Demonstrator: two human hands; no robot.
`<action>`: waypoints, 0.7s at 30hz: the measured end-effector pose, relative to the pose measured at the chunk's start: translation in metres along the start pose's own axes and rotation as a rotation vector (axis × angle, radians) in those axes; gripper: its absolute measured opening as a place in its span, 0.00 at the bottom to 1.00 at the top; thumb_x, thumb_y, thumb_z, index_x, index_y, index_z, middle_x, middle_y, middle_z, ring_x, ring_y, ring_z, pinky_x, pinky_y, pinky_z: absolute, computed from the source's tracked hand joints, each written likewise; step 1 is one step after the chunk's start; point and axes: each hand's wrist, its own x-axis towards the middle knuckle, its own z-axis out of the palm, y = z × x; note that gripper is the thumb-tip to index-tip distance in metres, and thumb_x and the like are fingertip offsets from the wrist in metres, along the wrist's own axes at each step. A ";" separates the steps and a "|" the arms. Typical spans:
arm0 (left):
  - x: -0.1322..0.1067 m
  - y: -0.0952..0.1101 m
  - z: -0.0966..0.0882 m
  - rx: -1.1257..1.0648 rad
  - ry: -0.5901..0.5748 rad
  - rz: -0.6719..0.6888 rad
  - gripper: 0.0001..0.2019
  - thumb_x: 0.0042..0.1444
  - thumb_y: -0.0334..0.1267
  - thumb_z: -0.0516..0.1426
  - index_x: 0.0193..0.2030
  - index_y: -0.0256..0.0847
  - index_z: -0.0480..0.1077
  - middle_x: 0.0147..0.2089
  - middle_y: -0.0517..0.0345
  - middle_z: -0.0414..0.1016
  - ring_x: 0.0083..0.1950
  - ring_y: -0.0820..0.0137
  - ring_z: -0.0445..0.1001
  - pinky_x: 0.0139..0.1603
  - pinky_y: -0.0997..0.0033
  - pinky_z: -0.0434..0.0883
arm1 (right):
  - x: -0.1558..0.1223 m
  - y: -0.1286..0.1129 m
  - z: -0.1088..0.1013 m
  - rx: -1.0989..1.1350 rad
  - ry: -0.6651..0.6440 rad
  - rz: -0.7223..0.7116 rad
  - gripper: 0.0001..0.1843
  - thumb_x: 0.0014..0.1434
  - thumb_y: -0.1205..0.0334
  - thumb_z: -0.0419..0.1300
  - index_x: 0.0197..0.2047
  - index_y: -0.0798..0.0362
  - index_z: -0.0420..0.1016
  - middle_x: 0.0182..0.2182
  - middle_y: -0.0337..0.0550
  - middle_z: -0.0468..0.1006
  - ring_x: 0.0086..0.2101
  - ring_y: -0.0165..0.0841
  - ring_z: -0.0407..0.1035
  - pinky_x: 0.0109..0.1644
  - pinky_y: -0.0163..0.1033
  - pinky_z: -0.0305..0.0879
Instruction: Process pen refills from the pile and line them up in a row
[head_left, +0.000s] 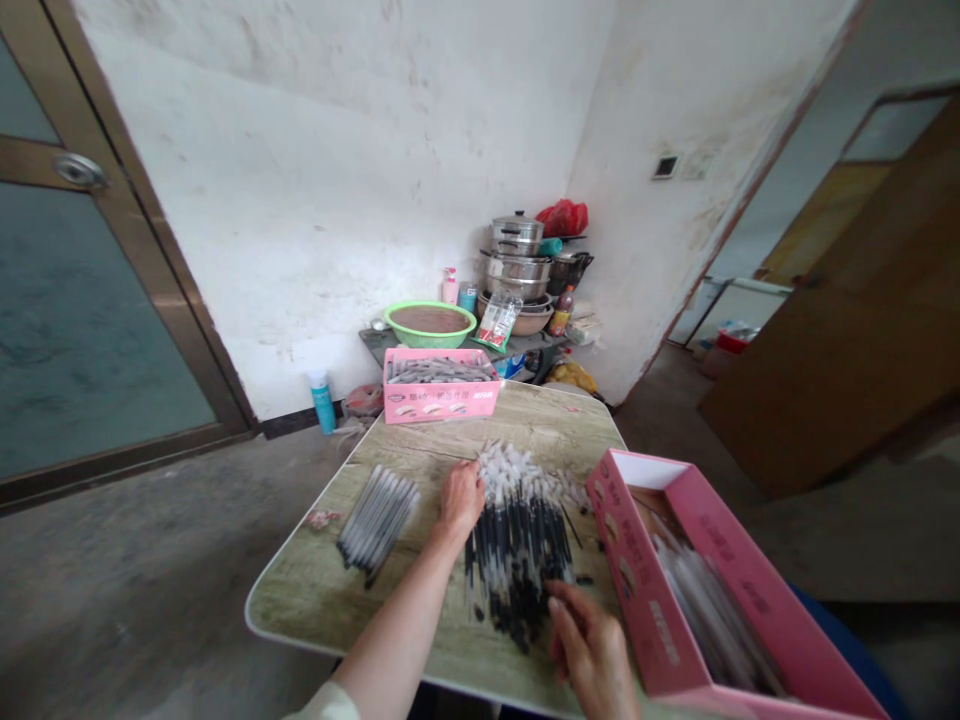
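Observation:
A heap of black pen refills with clear tips (519,540) lies in the middle of a small wood-pattern table (315,590). My left hand (460,497) rests on the heap's left edge, fingers curled and pressed onto the refills. My right hand (592,650) lies at the heap's near right corner, fingers stretched and apart, fingertips touching the refills. A separate neat bundle of refills (377,518) lies to the left of my left hand.
A pink box (679,620) holding refills stands at the table's right edge. Another pink box (439,385) full of refills sits at the far edge. Behind are a low shelf with a green basin (430,323), stacked pots (517,260), and a door (82,300) at left.

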 end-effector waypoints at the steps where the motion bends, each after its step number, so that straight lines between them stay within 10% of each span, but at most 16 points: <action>1: 0.000 -0.001 0.001 -0.003 -0.004 -0.004 0.08 0.51 0.26 0.56 0.35 0.38 0.75 0.37 0.50 0.75 0.41 0.64 0.72 0.45 0.69 0.65 | -0.001 0.002 -0.001 0.008 -0.006 0.015 0.28 0.59 0.44 0.51 0.47 0.60 0.74 0.13 0.36 0.68 0.13 0.32 0.62 0.17 0.34 0.57; 14: -0.007 -0.008 -0.004 -0.366 0.123 -0.111 0.14 0.53 0.32 0.53 0.45 0.37 0.75 0.41 0.48 0.76 0.43 0.62 0.73 0.48 0.64 0.67 | -0.012 -0.004 -0.020 -0.117 0.142 -0.028 0.26 0.60 0.46 0.51 0.45 0.59 0.76 0.16 0.40 0.72 0.18 0.34 0.68 0.20 0.33 0.62; 21: -0.057 0.001 -0.012 -0.802 0.048 -0.221 0.19 0.53 0.51 0.54 0.40 0.36 0.73 0.25 0.59 0.72 0.24 0.72 0.70 0.23 0.76 0.65 | -0.004 -0.058 -0.107 -0.498 0.501 -0.113 0.21 0.59 0.49 0.52 0.45 0.54 0.77 0.29 0.48 0.81 0.27 0.38 0.75 0.30 0.35 0.67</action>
